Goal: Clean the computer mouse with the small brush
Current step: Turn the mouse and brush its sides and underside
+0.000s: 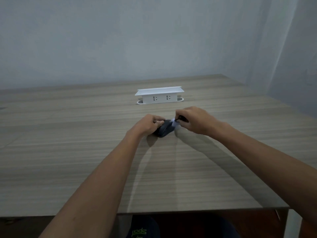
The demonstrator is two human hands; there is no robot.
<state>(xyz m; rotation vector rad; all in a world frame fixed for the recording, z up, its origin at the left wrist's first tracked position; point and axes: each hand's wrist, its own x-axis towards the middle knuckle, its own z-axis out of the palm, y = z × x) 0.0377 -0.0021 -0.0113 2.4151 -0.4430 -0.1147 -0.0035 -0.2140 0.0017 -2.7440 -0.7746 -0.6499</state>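
A dark computer mouse rests on the wooden table in the middle of the head view. My left hand grips its left side, and the fingers cover part of the shell. My right hand holds a small brush with a dark handle. Its pale bristles touch the mouse's far right edge. Most of the brush handle is hidden inside my fingers.
A white socket box with two outlets stands on the table behind the hands. A grey wall rises beyond the far edge. The table's near edge runs across the bottom, with my knees below it.
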